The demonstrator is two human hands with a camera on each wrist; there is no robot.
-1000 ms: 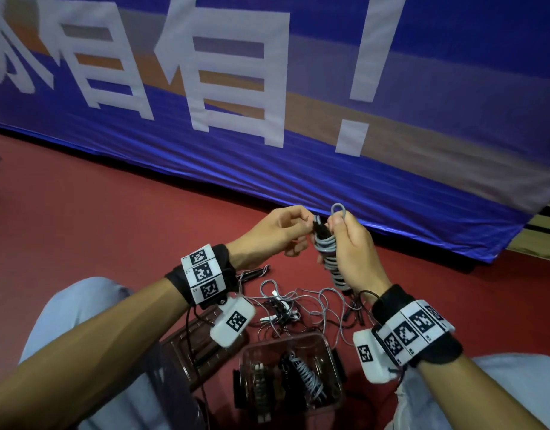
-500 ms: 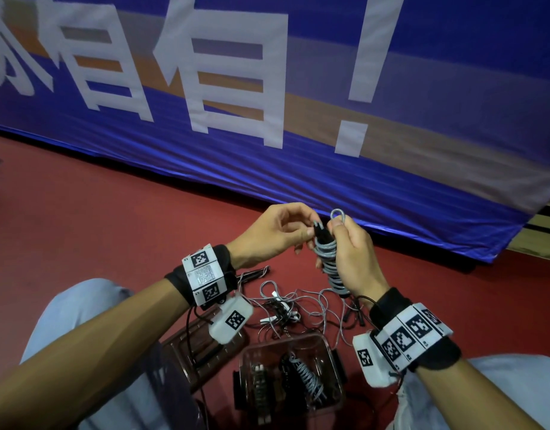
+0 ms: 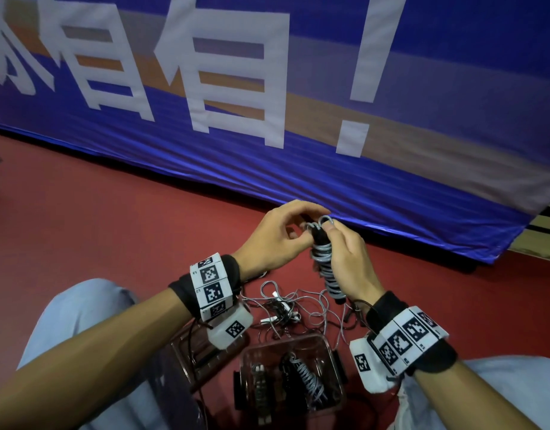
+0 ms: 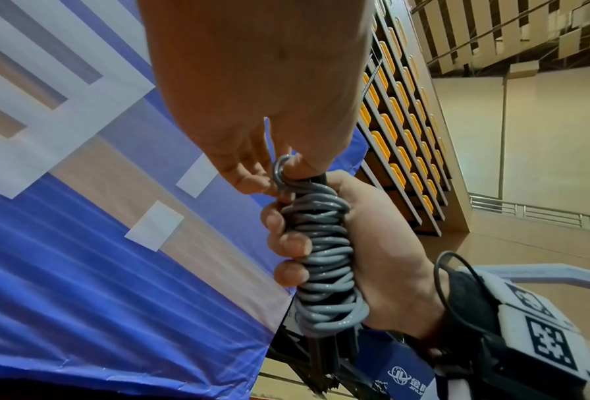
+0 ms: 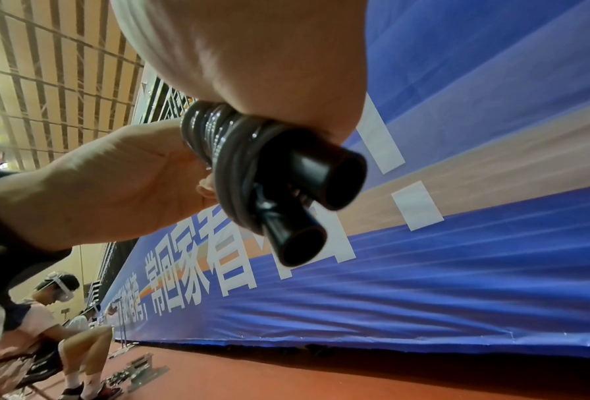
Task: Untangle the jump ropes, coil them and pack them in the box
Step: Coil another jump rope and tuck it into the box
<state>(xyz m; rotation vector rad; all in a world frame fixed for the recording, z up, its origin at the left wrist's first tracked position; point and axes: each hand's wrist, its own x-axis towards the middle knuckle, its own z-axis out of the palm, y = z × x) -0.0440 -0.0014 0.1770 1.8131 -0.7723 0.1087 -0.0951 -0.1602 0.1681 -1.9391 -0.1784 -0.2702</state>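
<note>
Grey cord was wound turn upon turn around the two black handles of the jump rope (image 3: 324,268), and I held that bundle upright in my right hand (image 3: 349,265), fingers (image 4: 288,243) curled round the coils and the handle ends poking out below my palm. My left hand (image 3: 276,240) sat just beside it at the top, thumb and forefinger pinching the last small loop of cord (image 4: 281,173) where it stood above the windings. Judging by that, I was at the finishing step of coiling this rope: securing the loose end so the wraps would not spring open.

Below my wrists, well beneath my fingertips, the clear plastic box (image 3: 335,361) lay open on the red floor (image 3: 112,228), with at least one coiled rope already inside. Between the box and my hands a tangle of thin cords (image 3: 286,308) was spread on the floor, not yet sorted.

The next move, I judged, called for tucking the pinched loop under a tight turn or over a handle tip while my right fingers kept pressure on the coils, then lowering the bundle into the box beside the packed one. Letting the grip go slack too soon would likely let the stiff cord unwind.
</note>
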